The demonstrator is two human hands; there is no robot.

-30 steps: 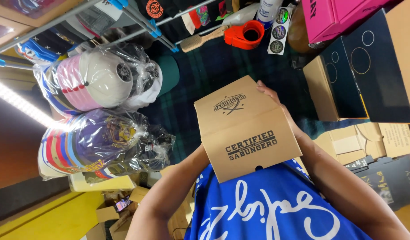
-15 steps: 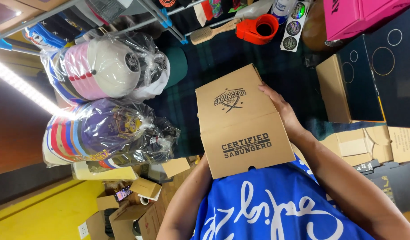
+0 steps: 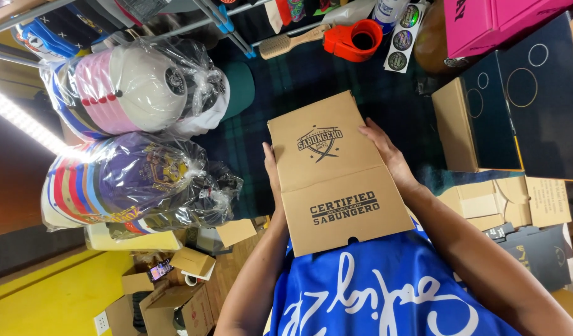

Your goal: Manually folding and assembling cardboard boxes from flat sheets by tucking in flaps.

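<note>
1. Right now, head view: both hands hold a brown cardboard box point(image 3: 336, 171) w/ black printed logos, lifted above a dark green plaid table point(image 3: 286, 87) and close to the blue shirt point(image 3: 367, 292).
2. Left hand point(image 3: 272, 177) is on the box's left edge; fingers mostly hidden behind the box, thumb side showing, so it grips the edge. How far the fingers are curled: can't tell.
3. Right hand point(image 3: 389, 155) is on the box's right edge; fingers point(image 3: 368, 132) lie flat on the top panel, closed onto the box.
4. Box tilted, lid flap shut, a fold line across its middle.
5. Left of the box: two clear plastic bags of stacked caps, upper bag point(image 3: 134, 87) w/ pink and beige caps, lower bag point(image 3: 137, 183) w/ purple and striped ones.
6. Far side of table: orange tape dispenser point(image 3: 353, 38), wooden brush point(image 3: 292, 42) just beside it, sheet of round stickers point(image 3: 403, 34).
7. Right: pink box point(image 3: 491, 25), dark navy box point(image 3: 535, 99), more brown cartons point(image 3: 504, 202).
</note>
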